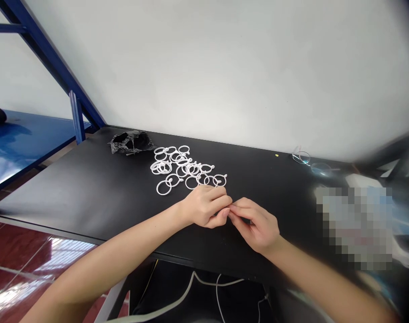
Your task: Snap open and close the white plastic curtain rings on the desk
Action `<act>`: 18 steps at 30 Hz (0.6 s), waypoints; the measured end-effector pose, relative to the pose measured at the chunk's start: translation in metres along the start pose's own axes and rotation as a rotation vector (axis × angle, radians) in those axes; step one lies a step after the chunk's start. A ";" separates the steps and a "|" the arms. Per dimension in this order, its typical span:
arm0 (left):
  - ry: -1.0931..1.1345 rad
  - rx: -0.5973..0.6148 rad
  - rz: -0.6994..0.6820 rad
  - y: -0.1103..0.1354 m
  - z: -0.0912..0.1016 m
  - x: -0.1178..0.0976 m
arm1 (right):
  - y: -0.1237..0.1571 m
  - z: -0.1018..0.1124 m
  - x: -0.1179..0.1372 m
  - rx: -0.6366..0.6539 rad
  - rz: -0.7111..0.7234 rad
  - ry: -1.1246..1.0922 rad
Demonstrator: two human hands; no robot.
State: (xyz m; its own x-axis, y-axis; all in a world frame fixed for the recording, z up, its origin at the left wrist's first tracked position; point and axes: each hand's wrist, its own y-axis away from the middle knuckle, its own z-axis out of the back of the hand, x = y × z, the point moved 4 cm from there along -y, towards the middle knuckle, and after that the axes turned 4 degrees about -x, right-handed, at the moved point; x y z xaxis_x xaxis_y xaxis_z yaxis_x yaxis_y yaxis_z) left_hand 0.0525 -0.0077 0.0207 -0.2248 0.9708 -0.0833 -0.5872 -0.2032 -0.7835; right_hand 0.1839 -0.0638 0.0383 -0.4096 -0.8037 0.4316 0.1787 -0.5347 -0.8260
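My left hand (207, 207) and my right hand (255, 224) meet fingertip to fingertip just above the black table (90, 193). Both are closed in a pinch on something small that I cannot make out. Right behind my left hand lies a heap of several white plastic rings (184, 168), looped cable ties by their look, spread flat on the tabletop. The nearest rings lie a finger's width beyond my left knuckles.
A crumpled black plastic bag (130, 141) lies at the back left of the heap. A clear ring-shaped item (303, 157) sits near the wall on the right. A blue metal frame (76, 114) stands left. White cables (197, 291) hang under the table's front edge.
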 end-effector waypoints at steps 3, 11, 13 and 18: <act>0.021 -0.038 -0.054 0.003 0.001 -0.002 | 0.002 -0.002 0.006 0.001 0.025 0.037; -0.056 0.097 0.164 -0.003 -0.003 0.010 | 0.003 -0.001 -0.022 0.014 -0.145 0.110; -0.115 0.103 0.240 -0.005 -0.002 0.020 | 0.003 0.000 -0.035 0.002 -0.278 0.130; -0.237 0.201 0.376 0.002 -0.002 0.050 | 0.008 0.000 -0.051 0.004 -0.463 0.063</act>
State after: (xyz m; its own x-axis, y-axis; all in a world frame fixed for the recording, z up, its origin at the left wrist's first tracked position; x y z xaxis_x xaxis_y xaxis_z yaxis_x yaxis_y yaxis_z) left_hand 0.0420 0.0405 0.0140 -0.6070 0.7748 -0.1769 -0.5646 -0.5771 -0.5901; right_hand 0.2063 -0.0265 0.0098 -0.5003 -0.4632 0.7315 -0.0320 -0.8344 -0.5503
